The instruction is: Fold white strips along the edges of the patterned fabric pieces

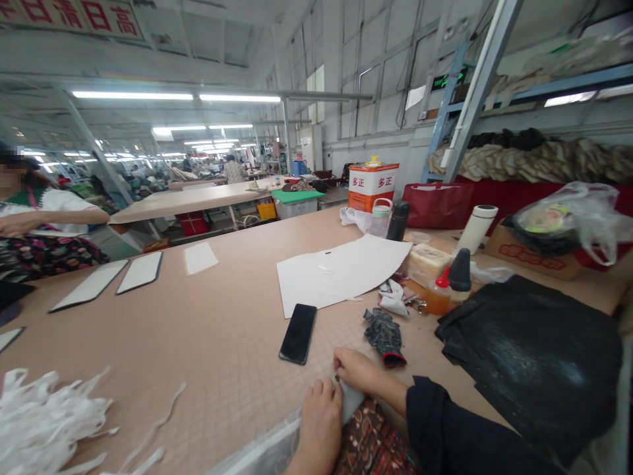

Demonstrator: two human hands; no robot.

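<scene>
Head view looks down across a long tan cutting table (222, 343) to a small pale grey fabric piece (351, 400), held at the table's near edge just above a brown patterned lap (373, 442). The right hand (360, 371), coming from a black sleeve (438, 422), is closed in a pinch at the top of the piece, while the left hand (320, 425) is closed around its lower part. Together they hide most of the cloth, so its full shape and edges cannot be made out; the part that shows looks thin and soft. The pinch seems the weak spot: a limp piece this small could slip if either grip loosened, dropping into the lap or past the table edge, where the busy pattern could make it hard to spot. A dark knitted glove (384, 336) with a red cuff lies just beyond the right hand, and a black smartphone (297, 334) lies nearby, so a careless sweep of the arm could knock either one. A heap of white fabric strips (44, 422) lies farther left on the table.
</scene>
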